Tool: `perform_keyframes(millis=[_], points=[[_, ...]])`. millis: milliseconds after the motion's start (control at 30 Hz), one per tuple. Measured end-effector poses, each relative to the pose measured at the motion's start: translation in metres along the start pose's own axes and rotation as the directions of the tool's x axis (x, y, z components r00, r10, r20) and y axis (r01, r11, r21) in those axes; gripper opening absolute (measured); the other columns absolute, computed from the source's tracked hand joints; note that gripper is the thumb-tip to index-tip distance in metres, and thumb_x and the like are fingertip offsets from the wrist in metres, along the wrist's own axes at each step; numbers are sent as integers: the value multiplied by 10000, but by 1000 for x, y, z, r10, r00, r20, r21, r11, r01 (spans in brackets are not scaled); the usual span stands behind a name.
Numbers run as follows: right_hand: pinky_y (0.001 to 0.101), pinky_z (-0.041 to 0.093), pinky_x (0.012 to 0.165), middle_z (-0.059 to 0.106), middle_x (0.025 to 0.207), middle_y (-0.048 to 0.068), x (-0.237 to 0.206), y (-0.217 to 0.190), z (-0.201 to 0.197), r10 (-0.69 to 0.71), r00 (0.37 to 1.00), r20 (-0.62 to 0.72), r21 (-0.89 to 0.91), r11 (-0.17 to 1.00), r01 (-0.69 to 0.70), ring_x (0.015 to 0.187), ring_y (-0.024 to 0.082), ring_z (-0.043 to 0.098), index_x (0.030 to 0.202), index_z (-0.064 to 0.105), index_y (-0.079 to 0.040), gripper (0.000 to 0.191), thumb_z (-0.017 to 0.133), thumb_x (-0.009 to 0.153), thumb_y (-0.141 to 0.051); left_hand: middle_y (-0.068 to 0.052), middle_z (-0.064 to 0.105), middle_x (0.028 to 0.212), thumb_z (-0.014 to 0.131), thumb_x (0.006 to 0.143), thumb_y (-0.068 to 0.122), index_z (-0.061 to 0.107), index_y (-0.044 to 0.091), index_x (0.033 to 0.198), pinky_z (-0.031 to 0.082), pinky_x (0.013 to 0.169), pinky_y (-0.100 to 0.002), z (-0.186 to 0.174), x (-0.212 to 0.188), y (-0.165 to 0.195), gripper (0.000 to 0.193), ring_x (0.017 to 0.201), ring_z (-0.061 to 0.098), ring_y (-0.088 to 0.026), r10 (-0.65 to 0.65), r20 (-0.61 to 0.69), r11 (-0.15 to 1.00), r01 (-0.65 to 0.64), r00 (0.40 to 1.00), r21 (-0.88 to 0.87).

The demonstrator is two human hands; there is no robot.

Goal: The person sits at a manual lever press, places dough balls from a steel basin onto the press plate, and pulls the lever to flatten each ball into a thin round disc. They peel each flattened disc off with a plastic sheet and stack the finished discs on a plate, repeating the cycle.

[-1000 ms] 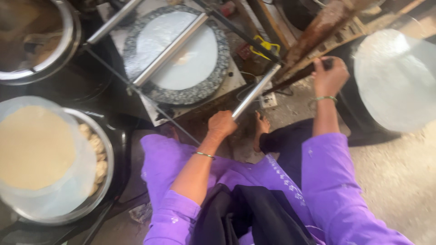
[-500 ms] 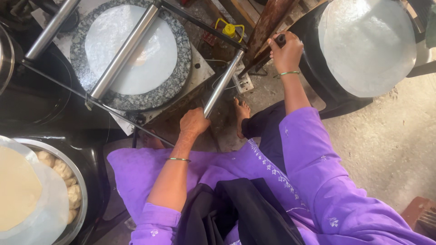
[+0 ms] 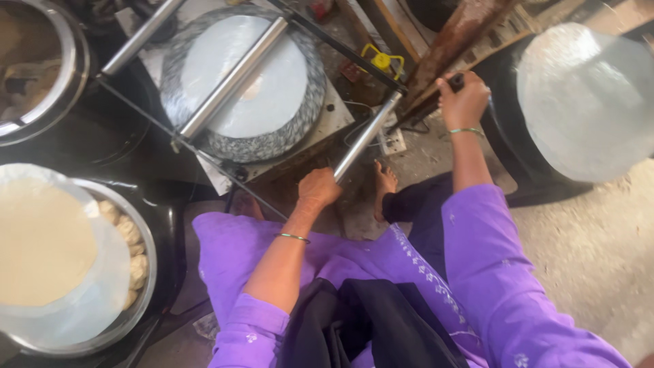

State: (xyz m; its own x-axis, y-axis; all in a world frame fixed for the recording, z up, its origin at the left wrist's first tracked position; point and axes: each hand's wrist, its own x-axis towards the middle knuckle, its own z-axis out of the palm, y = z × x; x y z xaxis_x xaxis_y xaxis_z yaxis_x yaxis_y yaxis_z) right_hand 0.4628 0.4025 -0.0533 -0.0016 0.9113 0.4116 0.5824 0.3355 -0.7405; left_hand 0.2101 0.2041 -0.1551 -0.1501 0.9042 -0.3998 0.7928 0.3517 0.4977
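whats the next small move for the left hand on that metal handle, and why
Probably push the metal handle forward, or swing it, to work the press. The left hand grips the handle's near end, a roller bar lies across the round sheet on the stone disc, and the right hand steadies a dark grip beside the wooden post.

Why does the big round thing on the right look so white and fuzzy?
In the head view, daylight glares off the pale disc, washing out its surface. Its edges are smeared, as is the floor nearby, which looks like motion blur. The left hand on the metal bar and the right hand look sharper. The top left pot sits in shadow.
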Motion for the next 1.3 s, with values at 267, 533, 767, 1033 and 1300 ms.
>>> perform_keyframes(millis=[267,533,767,1033,1300], points=[[344,570,622,729,779,134,14,-2,1,-36,997,-63,-155,988,26,625,216,734,910,739,-25,189,912,867,-88,-201,754,1012,740,794,352,765,60,1070,591,854,-475,5,4,-6,403,995,732,-365,32,25,999,-33,999,43],[319,569,592,729,795,102,26,5,0,96,994,-42,-113,989,-100,618,184,733,915,725,-20,180,884,892,-100,-201,746,1016,585,963,562,750,46,1081,568,842,-498,-7,-4,7,554,999,713,-386,-17,83,1000,17,996,-7],[305,558,585,727,762,90,30,16,-2,90,995,-49,-118,988,-95,607,172,728,903,724,-22,183,891,895,-96,-208,740,1013,559,983,539,732,32,1069,558,841,-503,-8,-6,9,543,998,708,-395,-27,70,999,29,997,-19],[303,556,566,732,803,87,29,18,-2,73,996,-50,-94,993,-78,610,169,727,899,713,-11,179,884,891,-66,-212,740,998,561,987,542,717,29,1058,557,831,-513,3,-2,5,540,991,711,-398,-28,38,999,27,999,29],[314,551,555,712,755,115,25,26,3,71,997,-2,-54,996,-71,601,185,719,919,711,-6,190,892,903,-63,-218,740,995,561,984,543,713,30,1047,561,834,-514,11,-1,1,539,983,715,-405,-31,9,999,30,999,37]])
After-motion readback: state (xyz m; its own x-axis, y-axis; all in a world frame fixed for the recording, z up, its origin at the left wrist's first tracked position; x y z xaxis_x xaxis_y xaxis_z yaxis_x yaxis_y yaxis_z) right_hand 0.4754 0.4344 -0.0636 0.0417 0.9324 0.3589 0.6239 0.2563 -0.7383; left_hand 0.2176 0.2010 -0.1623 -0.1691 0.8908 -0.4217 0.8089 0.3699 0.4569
